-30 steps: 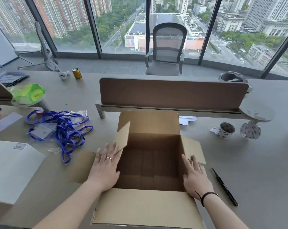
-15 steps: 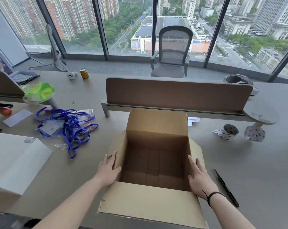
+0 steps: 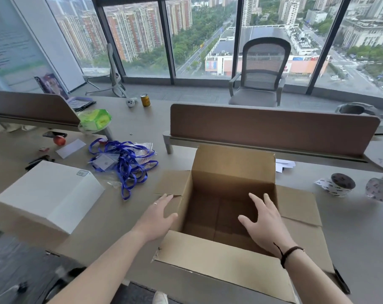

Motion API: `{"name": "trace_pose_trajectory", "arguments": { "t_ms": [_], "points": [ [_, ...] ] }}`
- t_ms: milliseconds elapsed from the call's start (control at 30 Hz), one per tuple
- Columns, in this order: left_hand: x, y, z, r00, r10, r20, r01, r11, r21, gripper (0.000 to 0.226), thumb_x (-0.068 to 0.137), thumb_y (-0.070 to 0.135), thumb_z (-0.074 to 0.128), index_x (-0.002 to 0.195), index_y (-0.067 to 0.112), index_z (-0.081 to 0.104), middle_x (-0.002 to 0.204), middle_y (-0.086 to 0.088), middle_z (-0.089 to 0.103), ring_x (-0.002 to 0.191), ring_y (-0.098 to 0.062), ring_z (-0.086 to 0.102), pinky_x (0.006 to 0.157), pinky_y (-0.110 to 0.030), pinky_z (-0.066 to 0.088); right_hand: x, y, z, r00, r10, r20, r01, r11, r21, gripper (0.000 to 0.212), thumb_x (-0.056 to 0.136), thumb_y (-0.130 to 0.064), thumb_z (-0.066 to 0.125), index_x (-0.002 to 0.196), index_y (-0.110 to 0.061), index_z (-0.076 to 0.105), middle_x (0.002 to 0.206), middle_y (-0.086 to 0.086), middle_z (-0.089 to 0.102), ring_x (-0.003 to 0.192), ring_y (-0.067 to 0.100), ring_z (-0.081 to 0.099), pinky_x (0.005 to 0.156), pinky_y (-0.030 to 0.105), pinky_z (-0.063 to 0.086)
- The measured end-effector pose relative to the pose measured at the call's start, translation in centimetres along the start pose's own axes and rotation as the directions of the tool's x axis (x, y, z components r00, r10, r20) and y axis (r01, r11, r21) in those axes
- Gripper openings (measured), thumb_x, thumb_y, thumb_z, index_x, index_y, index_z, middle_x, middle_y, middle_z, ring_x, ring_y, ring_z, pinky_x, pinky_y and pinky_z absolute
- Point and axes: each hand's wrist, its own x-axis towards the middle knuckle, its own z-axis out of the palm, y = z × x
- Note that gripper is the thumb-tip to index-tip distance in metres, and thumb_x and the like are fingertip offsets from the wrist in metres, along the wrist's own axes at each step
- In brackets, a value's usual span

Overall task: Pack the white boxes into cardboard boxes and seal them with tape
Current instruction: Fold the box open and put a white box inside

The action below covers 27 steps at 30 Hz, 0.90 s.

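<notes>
The open brown cardboard box point(image 3: 232, 207) stands on the grey desk top point(image 3: 350, 235) at the near edge, directly in front of the person. All four top flaps are folded outward: the far flap stands upright at 12 o'clock, the near flap hangs toward the person at 6 o'clock, and the side flaps lie out at 9 and 3 o'clock. The interior shows only its bare cardboard floor.

The left hand point(image 3: 158, 218) lies at 9 o'clock of the box, fingers straight and together, flat against the outer left wall and its flap; it grips nothing. A ring shows on one finger. The right hand point(image 3: 264, 224) is over the box opening at about 4 o'clock, fingers spread and relaxed, holding nothing. Whether it touches the inner wall cannot be determined. A dark cord bracelet point(image 3: 290, 252) circles the right wrist.

The large white rectangular box point(image 3: 48, 194) rests on the desk at 9 o'clock, well apart from the cardboard box. A tangle of blue lanyards point(image 3: 124, 163) lies at 10 o'clock, between the two boxes and farther back. Two printed rolls of tape point(image 3: 342, 184) sit at 3 o'clock, near the right flap but apart from it. A black pen point(image 3: 342, 280) lies at 5 o'clock, partly under the near right flap corner. A brown desk divider panel point(image 3: 271, 128) runs across at 12 o'clock, just behind the far flap.
</notes>
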Motion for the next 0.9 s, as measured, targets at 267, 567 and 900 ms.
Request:
{"name": "trace_pose_trajectory", "arguments": {
  "t_ms": [267,567,900],
  "points": [
    [-0.6,-2.3,-3.6,0.998,-0.031,-0.046,0.025,0.993,-0.118,0.048,0.1,0.036,0.056,0.146,0.026,0.049,0.151,0.005,0.05,0.141,-0.011,0.041,0.117,-0.027,0.03,0.3,-7.2,2.0,0.987,-0.098,0.129,0.088,0.993,0.082,0.09,0.097,-0.043,0.062,0.163,-0.025,0.003,0.17,-0.002,0.012,0.156,0.015,0.014,0.123,0.031,0.02],
    [2.3,-11.5,-12.0,0.996,-0.063,-0.067,0.047,0.976,-0.213,0.045,0.098,0.036,0.06,0.142,0.028,0.055,0.139,0.009,0.059,0.132,-0.01,0.051,0.111,-0.027,0.039,4.3,-20.8,10.0,0.967,-0.128,0.22,0.119,0.992,0.051,0.098,0.095,-0.048,0.063,0.163,-0.025,-0.003,0.167,-0.004,0.023,0.149,0.017,0.034,0.117,0.029,0.029],
    [7.1,-31.0,-27.2,0.944,-0.235,-0.23,0.19,0.961,-0.203,0.043,0.098,0.03,0.06,0.139,0.018,0.058,0.144,0.003,0.057,0.135,-0.015,0.049,0.109,-0.026,0.035,9.6,-40.5,25.6,0.911,-0.134,0.391,0.121,0.991,0.058,0.096,0.095,-0.053,0.061,0.163,-0.022,0.001,0.165,-0.002,0.031,0.149,0.016,0.034,0.118,0.031,0.031]
  ]
}}
